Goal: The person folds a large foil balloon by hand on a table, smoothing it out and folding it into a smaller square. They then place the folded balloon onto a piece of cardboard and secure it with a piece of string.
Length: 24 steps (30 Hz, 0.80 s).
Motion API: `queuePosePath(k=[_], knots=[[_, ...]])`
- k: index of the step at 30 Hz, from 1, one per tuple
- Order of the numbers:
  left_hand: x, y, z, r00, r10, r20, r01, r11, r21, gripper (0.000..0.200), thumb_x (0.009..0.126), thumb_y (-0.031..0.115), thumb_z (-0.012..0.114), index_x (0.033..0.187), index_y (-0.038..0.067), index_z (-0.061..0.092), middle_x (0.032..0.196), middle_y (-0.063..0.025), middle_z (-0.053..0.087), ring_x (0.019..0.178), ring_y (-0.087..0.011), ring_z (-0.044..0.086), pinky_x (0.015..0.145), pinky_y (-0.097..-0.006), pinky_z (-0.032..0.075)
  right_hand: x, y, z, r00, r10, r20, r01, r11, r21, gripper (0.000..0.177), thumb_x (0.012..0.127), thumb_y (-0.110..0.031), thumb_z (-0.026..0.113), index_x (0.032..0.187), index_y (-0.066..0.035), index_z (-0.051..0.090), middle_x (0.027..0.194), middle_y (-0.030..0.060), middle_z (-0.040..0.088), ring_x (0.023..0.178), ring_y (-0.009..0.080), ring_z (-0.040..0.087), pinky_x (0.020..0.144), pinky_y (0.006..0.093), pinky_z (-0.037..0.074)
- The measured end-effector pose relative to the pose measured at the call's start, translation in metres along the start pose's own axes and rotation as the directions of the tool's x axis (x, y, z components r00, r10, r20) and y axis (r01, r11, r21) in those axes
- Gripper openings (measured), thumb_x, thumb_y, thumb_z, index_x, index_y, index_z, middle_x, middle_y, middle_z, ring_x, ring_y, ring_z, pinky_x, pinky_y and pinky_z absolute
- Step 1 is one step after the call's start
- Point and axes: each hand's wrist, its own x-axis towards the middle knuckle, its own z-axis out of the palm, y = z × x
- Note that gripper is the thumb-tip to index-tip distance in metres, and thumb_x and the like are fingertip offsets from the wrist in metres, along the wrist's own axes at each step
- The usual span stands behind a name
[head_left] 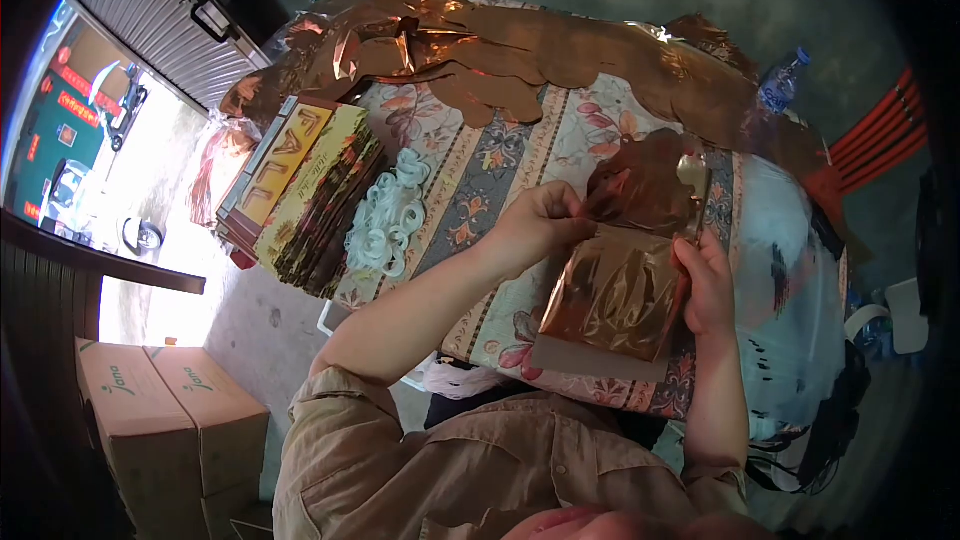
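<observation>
currently the fingertips (578, 230) of the left hand (540, 225) are pinched together on the lower edge of a crumpled foil sheet (645, 180), and the right hand (705, 285) has its fingers closed on the right edge of the flat foil packet (615, 300), held over the near side of the floral tablecloth (480, 190). judgement: the foil is very light, limp and slippery, and creases or tears easily; grip edges and corners lightly, supporting the packet along one side. beyond lie a white ribbon bundle (390, 215), a card stack (300, 190) and a foil heap (520, 40).
</observation>
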Motion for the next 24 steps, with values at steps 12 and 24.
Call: queuePosePath(k=[12, 24], knots=[[0.007, -0.005, -0.014, 0.996, -0.078, -0.039, 0.075, 0.994, -0.08, 0.016, 0.084, -0.002, 0.062, 0.08, 0.008, 0.051, 0.067, -0.0007, 0.059, 0.048, -0.0045, 0.048, 0.042, -0.0196, 0.036, 0.004, 0.013, -0.008, 0.999, -0.006, -0.034, 0.006, 1.0, 0.025, 0.018, 0.09, -0.011, 0.057, 0.105, -0.002, 0.059, 0.094, 0.0015, 0.063, 0.087, 0.0082, 0.059, 0.077, 0.0225, 0.046], [0.004, -0.002, -0.011, 0.997, -0.051, -0.05, 0.042, 0.983, -0.178, 0.014, 0.086, -0.002, 0.061, 0.083, 0.007, 0.051, 0.075, 0.0003, 0.06, 0.061, -0.0055, 0.055, 0.055, -0.0188, 0.044, 0.0, 0.004, 0.001, 0.99, 0.105, -0.093, -0.09, 0.984, 0.154, 0.018, 0.092, -0.014, 0.055, 0.102, -0.002, 0.062, 0.093, 0.0004, 0.063, 0.083, 0.0067, 0.058, 0.074, 0.0223, 0.047]])
